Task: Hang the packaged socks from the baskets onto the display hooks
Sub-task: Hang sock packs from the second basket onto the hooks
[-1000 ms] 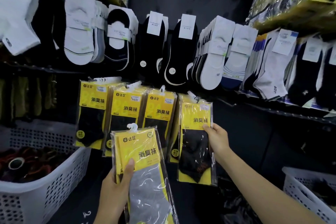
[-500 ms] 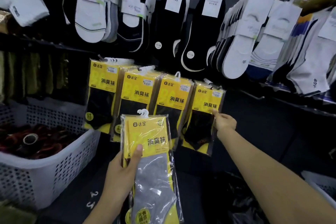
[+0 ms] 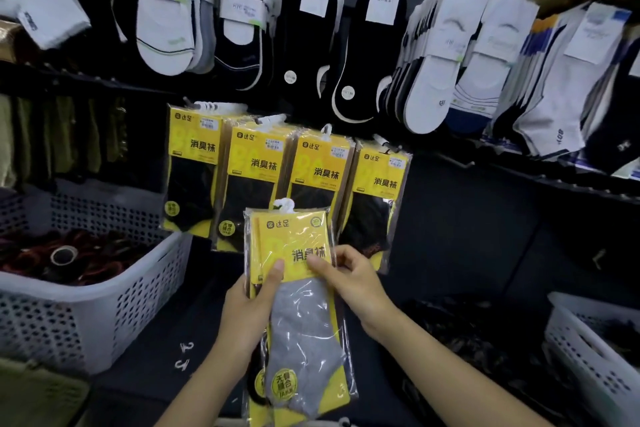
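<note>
A stack of yellow packs with a grey sock on top is held upright in front of me, its white hanger at the top. My left hand grips the stack's left edge, thumb on the front. My right hand pinches the top pack at its right edge. Behind it, four groups of yellow packs with black socks hang side by side from display hooks on the dark wall.
A white perforated basket with dark items stands at the left. Another white basket sits at the lower right. Rows of white and black socks hang above. Two loose white hangers lie below.
My right hand left the rightmost hanging black-sock pack and came down to the stack in my left hand. The view shifted slightly.
</note>
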Demonstrator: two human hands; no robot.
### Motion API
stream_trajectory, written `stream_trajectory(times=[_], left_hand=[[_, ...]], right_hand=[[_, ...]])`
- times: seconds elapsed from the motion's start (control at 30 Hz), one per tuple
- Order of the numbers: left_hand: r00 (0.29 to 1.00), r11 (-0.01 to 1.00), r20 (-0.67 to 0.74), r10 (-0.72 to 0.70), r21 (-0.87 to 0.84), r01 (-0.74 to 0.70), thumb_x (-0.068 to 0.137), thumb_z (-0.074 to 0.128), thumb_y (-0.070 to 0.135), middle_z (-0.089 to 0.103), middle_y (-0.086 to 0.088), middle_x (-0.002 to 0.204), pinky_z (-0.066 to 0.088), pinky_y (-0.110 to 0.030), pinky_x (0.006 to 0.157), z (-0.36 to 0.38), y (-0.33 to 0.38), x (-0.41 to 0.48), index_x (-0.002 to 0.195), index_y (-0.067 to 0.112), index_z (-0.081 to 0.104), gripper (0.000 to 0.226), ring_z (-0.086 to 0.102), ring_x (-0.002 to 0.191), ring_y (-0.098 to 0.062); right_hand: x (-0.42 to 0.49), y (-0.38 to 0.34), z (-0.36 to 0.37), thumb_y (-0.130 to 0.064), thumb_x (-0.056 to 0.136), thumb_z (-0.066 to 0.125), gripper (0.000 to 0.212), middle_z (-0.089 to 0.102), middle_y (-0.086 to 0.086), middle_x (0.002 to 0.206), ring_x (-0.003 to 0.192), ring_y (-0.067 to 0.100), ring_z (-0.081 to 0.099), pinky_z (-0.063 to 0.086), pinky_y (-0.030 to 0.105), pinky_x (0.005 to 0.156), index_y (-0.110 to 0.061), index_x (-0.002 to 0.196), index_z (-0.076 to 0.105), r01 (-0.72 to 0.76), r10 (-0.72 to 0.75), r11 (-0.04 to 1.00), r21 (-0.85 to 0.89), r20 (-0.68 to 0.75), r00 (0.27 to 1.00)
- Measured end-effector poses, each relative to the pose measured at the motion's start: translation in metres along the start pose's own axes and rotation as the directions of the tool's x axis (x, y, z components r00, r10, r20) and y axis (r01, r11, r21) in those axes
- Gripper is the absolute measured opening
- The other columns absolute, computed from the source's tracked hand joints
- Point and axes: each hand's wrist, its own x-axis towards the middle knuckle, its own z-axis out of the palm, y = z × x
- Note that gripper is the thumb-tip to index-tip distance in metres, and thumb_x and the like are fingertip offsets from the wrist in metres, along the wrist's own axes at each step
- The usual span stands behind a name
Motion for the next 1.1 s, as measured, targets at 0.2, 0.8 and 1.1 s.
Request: stream_trajectory(times=[0.2,0.8,1.1], left_hand=[[0.999,0.998,-0.010,0.034,0.057,-0.033,0.072,0.050,0.065,0.074,0.014,0.084,0.048,-0.019,0.069,-0.005,0.003,-0.001,0.095,0.031,0.065,0.044,0.069,0.078,-0.002],[0.994,0.989,-0.041,0.106,0.106,-0.101,0.074,0.042,0.067,0.064,0.021,0.092,0.037,-0.023,0.080,-0.019,0.015,0.007,0.090,0.044,0.057,0.032,0.054,0.089,0.007],[0.992,0.984,-0.020,0.124,0.133,-0.120,0.075,0.042,0.065,0.068,0.020,0.092,0.037,-0.011,0.070,-0.013,0.015,0.012,0.092,0.044,0.060,0.033,0.057,0.086,0.012]], right_hand=[[-0.005,0.002,-0.005,-0.023,0.087,0.067,0.020,0.074,0.008,0.094,0.082,0.015,0.069,0.056,0.023,0.073,-0.004,0.091,0.068,-0.019,0.021,0.998,0.065,-0.036,0.999],[0.072,-0.058,-0.098,-0.015,0.099,0.047,0.012,0.065,0.009,0.104,0.097,0.025,0.062,0.051,0.041,0.090,-0.012,0.101,0.059,0.033,-0.060,0.997,-0.064,-0.469,0.881],[0.116,-0.034,-0.106,-0.023,0.090,0.065,0.027,0.066,0.017,0.109,0.102,0.031,0.063,0.052,0.043,0.093,-0.002,0.107,0.064,-0.120,0.147,0.989,0.084,-0.600,0.787]])
